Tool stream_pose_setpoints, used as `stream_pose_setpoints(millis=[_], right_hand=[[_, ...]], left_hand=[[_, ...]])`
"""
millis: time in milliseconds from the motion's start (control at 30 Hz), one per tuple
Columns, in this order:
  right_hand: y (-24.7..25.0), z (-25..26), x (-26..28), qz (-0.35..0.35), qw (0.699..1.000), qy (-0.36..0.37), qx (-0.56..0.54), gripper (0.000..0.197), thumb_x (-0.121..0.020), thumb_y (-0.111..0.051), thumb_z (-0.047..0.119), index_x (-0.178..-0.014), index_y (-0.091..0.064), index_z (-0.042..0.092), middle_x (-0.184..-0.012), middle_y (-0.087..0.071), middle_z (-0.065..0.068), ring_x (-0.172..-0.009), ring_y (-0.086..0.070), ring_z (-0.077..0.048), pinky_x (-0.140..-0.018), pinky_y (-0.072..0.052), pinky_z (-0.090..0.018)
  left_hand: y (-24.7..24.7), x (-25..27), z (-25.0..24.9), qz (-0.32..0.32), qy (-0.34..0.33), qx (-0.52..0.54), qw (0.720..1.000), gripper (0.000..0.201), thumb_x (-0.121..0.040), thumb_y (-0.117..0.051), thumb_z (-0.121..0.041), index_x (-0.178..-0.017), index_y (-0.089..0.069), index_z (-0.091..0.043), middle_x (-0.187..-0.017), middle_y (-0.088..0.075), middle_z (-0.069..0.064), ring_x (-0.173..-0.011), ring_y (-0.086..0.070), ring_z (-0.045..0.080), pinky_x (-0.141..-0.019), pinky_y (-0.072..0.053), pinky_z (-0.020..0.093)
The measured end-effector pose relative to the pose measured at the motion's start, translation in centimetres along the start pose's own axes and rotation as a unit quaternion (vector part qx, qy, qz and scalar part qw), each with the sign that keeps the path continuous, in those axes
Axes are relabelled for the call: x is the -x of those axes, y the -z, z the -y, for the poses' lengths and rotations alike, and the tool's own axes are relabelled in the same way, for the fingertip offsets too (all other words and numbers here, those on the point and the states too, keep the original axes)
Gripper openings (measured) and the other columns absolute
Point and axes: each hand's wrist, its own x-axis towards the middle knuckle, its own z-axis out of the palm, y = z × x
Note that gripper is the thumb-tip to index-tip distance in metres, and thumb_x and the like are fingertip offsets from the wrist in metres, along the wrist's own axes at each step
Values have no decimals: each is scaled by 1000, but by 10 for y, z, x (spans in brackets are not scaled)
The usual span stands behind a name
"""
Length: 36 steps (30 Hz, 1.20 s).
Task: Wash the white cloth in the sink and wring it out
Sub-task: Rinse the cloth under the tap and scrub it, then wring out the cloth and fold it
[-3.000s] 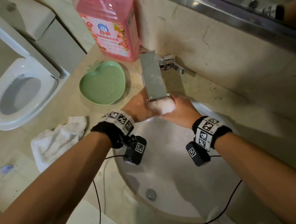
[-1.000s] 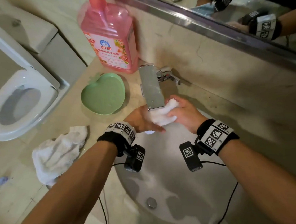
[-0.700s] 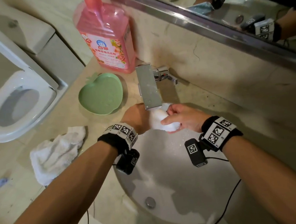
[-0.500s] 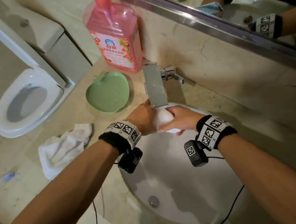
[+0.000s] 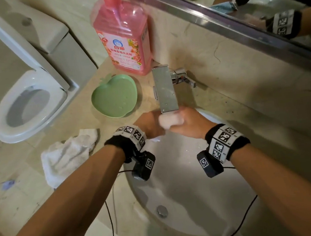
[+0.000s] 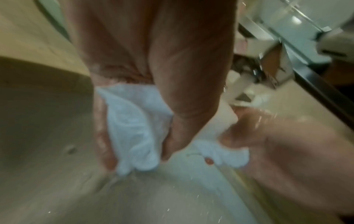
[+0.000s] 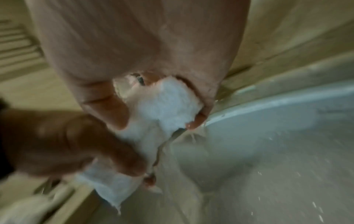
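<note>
Gripping the bunched white cloth (image 5: pixel 170 120) from either end beneath the faucet (image 5: pixel 165 90), left hand (image 5: pixel 150 125) and right hand (image 5: pixel 189 123) kept its long axis crosswise over the sink (image 5: pixel 188 187), near a pink bottle (image 5: pixel 122 33) labelled "白猫".

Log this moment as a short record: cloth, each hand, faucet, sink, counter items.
cloth: white cloth bunched between both hands, under the faucet spout
left hand: left hand grips the cloth's left end
right hand: right hand grips its right end
faucet: faucet above the hands; flow unclear
sink: sink below, droplets visible
counter: second towel, green dish, pink bottle
</note>
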Motion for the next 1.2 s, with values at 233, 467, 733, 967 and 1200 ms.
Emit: stream_pose_setpoints(millis=[233,467,733,967,1200], right_hand=[[10,-25,8,26,975,-149,-161,60,-73,-80,12,-112,-50,45,-114,-58,2,-96,-65,-21,-59,-58,-30],[-23,0,-14,-37,999,-22,10,21,-83,-71,29,-104,-73,29,-107,-72,1,-103,-67,-21,-82,-51,-27],[9,-8,2,-90,985,-127,-73,104,-77,-80,17,-155,-12,25,-128,-58,1,-110,-61,-19,-81,-51,-24],[18,9,11,-182,976,-101,-59,112,-72,-77,17,-151,-3,45,-137,-56,-6,-112,-62,-27,-93,-55,-46],[7,21,26,-103,989,-103,-28,124,-73,-80,19,-159,8,30,-134,-61,-7,-114,-63,-26,-95,-52,-37]], left_hand=[[-5,-2,-13,-134,-28,48,989,51,-81,-71,-19,-126,-54,-6,-116,-63,13,-106,-61,31,-88,-52,38],[14,4,14,15,47,68,996,81,-69,-80,-47,-139,-48,-21,-132,-59,0,-115,-57,21,-92,-44,30],[19,-8,8,31,-3,245,969,74,-75,-81,-18,-141,-47,-18,-130,-60,0,-125,-54,21,-106,-38,32],[17,3,-5,12,-51,223,973,87,-64,-81,-23,-142,-44,-14,-131,-59,6,-120,-56,26,-105,-44,39],[4,20,-6,-70,-3,-29,997,76,-62,-85,-38,-129,-54,-19,-111,-64,7,-96,-64,26,-81,-52,33]])
